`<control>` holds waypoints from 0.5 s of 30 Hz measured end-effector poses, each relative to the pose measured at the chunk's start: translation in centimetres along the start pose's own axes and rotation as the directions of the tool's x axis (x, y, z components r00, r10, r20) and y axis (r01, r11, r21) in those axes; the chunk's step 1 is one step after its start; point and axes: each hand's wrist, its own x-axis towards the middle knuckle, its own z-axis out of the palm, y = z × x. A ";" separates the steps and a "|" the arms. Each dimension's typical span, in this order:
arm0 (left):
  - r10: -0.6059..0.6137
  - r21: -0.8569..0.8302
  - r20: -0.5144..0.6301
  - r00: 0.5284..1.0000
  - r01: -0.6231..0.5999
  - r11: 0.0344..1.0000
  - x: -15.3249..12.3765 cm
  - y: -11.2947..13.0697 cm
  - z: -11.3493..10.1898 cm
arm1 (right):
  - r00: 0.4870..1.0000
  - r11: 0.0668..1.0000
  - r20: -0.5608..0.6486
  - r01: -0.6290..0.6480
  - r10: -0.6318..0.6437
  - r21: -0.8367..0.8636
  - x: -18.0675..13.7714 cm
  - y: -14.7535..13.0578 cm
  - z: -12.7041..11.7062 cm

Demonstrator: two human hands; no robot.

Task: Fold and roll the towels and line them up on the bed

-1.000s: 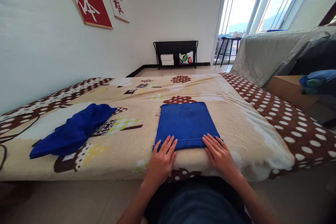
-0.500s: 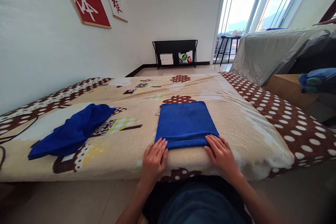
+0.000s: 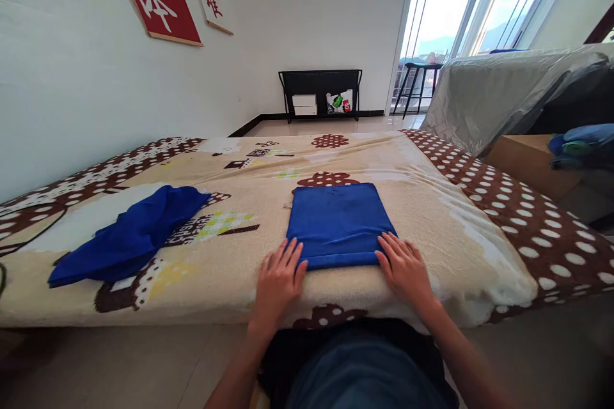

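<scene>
A blue cloth, folded into a neat flat rectangle, lies on the patterned bedspread in front of me. My left hand is at its near left corner, fingers stretched out and tips touching its edge. At the near right corner, my right hand rests flat in the same way, with its fingers extended over the cloth's side. Neither hand grips anything. A shallow crease runs across the cloth close to its near edge. Off to the left is a second blue cloth, crumpled and untouched.
Against the far wall stands a low black rack holding white boxes and a bag. A black stool is by the window. On the right are a plastic-covered piece of furniture and a cardboard box. A dark cable crosses the bedspread's left side.
Both hands have slid slightly forward along the sides of the folded cloth. The raised band near its front edge looks flatter. The crumpled cloth has stayed put.
</scene>
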 end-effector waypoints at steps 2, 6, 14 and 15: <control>-0.080 0.038 -0.038 0.996 0.082 0.996 -0.7 -1.7 -0.4 | 1.000 0.999 -0.019 -0.024 0.024 -0.046 -0.5 1.6 -0.4; 0.012 0.002 -0.117 0.993 -0.012 1.000 -0.3 0.7 -0.8 | 0.997 1.000 -0.067 0.028 -0.028 0.005 0.2 -0.5 -0.6; 0.123 -0.108 0.076 0.989 -0.115 0.987 2.4 4.5 0.1 | 0.986 0.988 0.116 0.110 -0.122 0.105 2.4 -4.1 0.7; 0.059 -0.072 0.079 0.995 -0.053 0.996 2.1 3.2 0.0 | 0.991 0.995 0.108 0.069 -0.076 0.067 2.1 -3.0 0.7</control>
